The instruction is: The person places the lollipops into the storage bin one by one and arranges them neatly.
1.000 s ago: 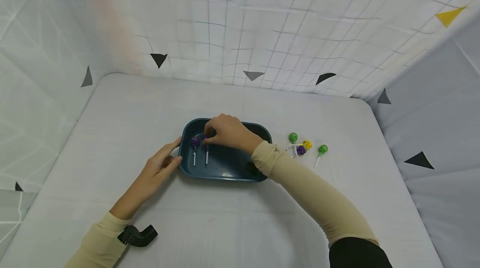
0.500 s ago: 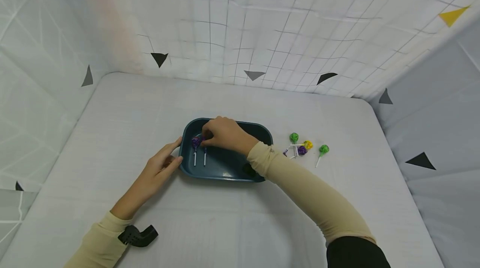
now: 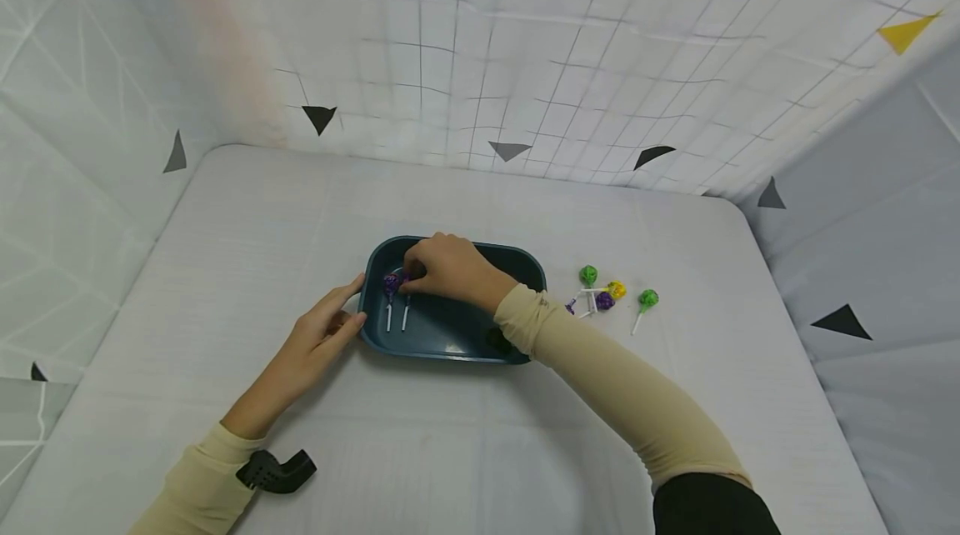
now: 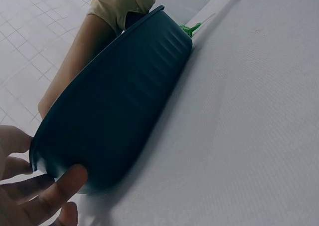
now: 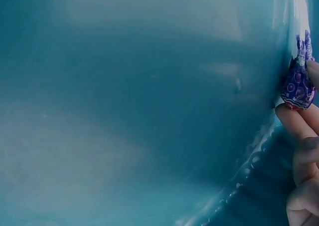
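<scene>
- Right hand [image 3: 452,271]: grip narrow, pinching a purple lollipop [image 5: 298,89] by its wrapped head, inside the left half of the tray [image 3: 450,341]
- Left hand [image 3: 324,330]: grip relaxed, fingers spread against the tray's left end; a light brace should suffice
- Technique, judged: line the stick up with the second lollipop [image 3: 392,283], nearer the tray's left end; release gently, avoiding knocks
- Purple lollipop: shiny patterned wrapper, gathered round a straight pale stick

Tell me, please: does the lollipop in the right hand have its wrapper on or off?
On: the right wrist view shows printed purple wrapper over the lollipop, bunched at its white stick.
</scene>
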Available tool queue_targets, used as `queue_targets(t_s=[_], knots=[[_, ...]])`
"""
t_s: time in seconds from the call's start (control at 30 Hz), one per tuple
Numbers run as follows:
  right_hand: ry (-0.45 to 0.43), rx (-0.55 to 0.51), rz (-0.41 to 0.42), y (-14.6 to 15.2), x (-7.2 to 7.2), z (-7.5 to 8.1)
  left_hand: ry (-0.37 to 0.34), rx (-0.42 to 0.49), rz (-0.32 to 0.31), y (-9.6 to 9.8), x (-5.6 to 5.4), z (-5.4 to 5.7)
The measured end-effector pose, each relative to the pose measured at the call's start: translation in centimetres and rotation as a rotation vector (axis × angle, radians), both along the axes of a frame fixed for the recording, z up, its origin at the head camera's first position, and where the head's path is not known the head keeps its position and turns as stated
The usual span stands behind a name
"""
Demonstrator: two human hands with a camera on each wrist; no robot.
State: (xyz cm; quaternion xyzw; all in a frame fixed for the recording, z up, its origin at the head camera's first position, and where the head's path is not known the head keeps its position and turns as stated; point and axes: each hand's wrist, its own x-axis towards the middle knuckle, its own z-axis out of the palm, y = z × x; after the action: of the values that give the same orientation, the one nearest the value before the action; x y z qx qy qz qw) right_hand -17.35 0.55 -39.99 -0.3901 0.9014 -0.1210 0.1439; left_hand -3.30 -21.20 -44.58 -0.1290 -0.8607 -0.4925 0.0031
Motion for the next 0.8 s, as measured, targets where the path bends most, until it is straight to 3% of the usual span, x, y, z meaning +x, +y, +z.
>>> queue_targets(t_s=[0.8], knots=[[0.035, -0.001, 0.011, 0.19, -0.03, -0.44, -0.011, 0.01, -0.003, -0.16, 0.01, -0.12]])
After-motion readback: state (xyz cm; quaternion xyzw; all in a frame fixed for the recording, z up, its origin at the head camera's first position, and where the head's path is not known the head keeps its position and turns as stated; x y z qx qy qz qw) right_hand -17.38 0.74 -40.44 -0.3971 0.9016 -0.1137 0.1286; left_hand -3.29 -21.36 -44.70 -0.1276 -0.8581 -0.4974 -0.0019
